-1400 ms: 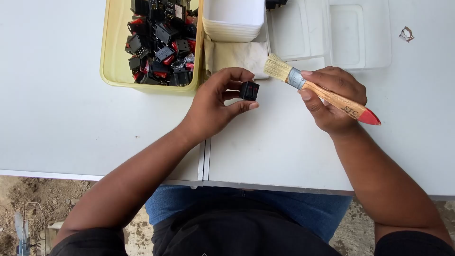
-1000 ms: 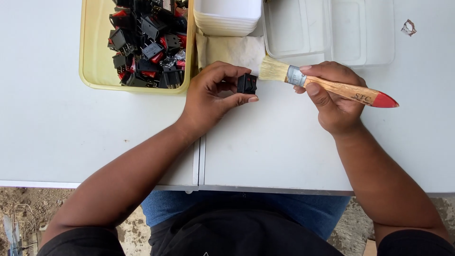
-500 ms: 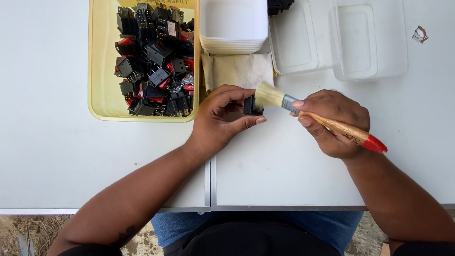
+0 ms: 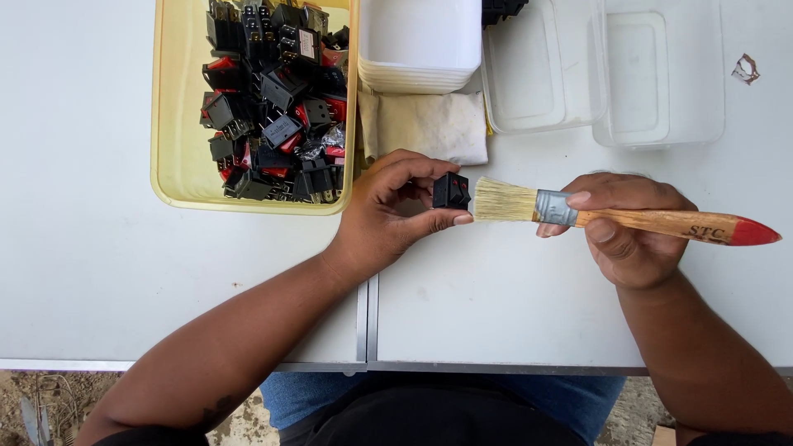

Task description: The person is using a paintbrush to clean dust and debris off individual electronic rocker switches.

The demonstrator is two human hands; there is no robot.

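Observation:
My left hand (image 4: 388, 211) pinches a small black rocker switch (image 4: 451, 191) between thumb and fingers, just above the white table (image 4: 496, 297). My right hand (image 4: 628, 227) grips a paintbrush (image 4: 611, 215) with a wooden handle, a red tip and a metal ferrule. The pale bristles point left and touch the right side of the switch. A yellow tub (image 4: 178, 149) holding several black and red switches sits behind my left hand.
A stack of white trays (image 4: 421, 41) stands behind a folded cream cloth (image 4: 429, 124). Two clear plastic containers (image 4: 603, 74) lie at the back right. A small scrap (image 4: 745, 68) lies at the far right. The table's front edge runs near my lap.
The brush has swung from a slanted pose to nearly level, its bristles now at the switch's right side. The view has shifted, showing more of the yellow tub.

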